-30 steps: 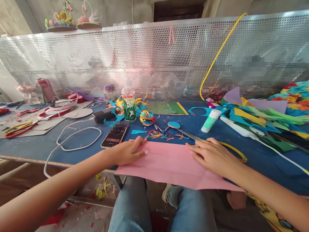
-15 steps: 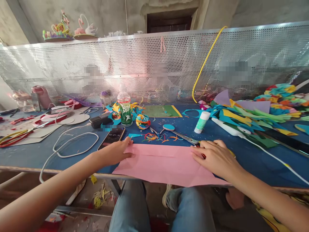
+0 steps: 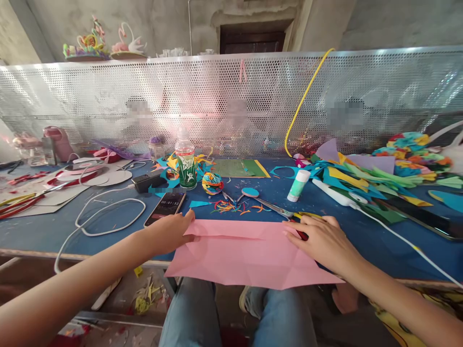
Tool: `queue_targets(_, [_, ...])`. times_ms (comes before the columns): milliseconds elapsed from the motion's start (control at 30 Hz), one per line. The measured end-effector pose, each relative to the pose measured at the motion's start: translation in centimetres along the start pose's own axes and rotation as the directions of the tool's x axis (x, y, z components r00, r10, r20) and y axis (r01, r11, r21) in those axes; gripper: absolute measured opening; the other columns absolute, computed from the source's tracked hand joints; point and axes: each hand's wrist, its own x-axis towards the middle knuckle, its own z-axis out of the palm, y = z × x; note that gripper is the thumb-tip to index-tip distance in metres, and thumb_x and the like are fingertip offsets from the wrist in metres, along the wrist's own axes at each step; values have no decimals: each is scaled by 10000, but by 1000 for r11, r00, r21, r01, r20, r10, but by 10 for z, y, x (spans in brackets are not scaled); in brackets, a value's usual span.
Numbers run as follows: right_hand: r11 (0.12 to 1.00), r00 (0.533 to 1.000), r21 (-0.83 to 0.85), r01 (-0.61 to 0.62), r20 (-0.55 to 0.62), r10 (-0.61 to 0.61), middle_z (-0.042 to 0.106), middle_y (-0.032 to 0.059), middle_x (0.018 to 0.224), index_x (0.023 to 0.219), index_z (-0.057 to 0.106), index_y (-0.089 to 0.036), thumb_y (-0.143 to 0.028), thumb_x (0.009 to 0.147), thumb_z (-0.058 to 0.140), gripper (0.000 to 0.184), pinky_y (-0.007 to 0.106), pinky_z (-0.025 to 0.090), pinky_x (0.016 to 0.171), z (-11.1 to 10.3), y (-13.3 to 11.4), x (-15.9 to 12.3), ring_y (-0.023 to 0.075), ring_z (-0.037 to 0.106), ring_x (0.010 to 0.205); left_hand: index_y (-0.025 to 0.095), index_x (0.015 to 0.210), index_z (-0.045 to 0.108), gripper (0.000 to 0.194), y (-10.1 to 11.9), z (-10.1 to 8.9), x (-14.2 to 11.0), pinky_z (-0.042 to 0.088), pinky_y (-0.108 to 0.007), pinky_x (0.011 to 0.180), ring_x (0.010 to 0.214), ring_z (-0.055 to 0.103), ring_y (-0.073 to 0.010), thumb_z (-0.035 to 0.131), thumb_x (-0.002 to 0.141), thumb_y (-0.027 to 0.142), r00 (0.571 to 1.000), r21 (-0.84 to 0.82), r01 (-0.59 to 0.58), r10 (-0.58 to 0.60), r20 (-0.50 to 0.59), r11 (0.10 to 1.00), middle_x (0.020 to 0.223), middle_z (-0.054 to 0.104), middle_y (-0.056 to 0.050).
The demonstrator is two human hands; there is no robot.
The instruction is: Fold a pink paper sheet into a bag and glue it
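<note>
A creased pink paper sheet (image 3: 246,255) lies at the near edge of the blue table (image 3: 54,231), its front part hanging over my knees. My left hand (image 3: 172,232) lies flat on the sheet's far left corner, fingers stretched out. My right hand (image 3: 321,240) presses flat on the sheet's right end, fingers spread. Just beyond the paper lie scissors (image 3: 269,207) and a scatter of coloured paper snippets (image 3: 231,207). A phone (image 3: 165,208) showing a timer lies right behind my left hand.
A bottle (image 3: 185,164), a coloured ball (image 3: 212,183) and a glue stick (image 3: 298,185) stand mid-table. Coloured paper scraps (image 3: 365,178) pile up at the right, white cables (image 3: 104,217) and card pieces at the left. A perforated metal screen (image 3: 231,101) closes the back.
The pink sheet has slid toward me and now overhangs the table edge more. Both hands stayed flat on its ends and moved slightly with it; the view shifted a little.
</note>
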Motion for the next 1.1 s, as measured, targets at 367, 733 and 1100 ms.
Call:
queue_targets(367, [1000,1000,-5,4,-14,-4,606,30,693,878,708,-312,-421,817,450,286,361,342,672,0,-4,-1,207,589,707,63,1030,524,298,17,-11,-11,463,-353,707,843,636,-304,474,862,305,998,136,-34,28,48,990,838,662,-175])
queue_targets(733, [999,1000,33,3,-13,-3,649,59,835,971,689,-300,-461,848,407,347,406,382,726,7,6,-4,241,606,839,57,965,556,305,20,-8,-17,355,-401,957,964,610,-306,564,812,321,999,131,-26,20,44,991,929,651,-207])
queue_targets(1100, [957,980,252,147,94,-175,622,90,1091,952,658,-256,-427,789,502,283,431,457,786,-10,13,8,272,578,975,164,1077,510,286,-6,-4,-7,420,-386,794,883,601,-283,365,859,277,995,47,-60,63,-82,997,811,657,-103])
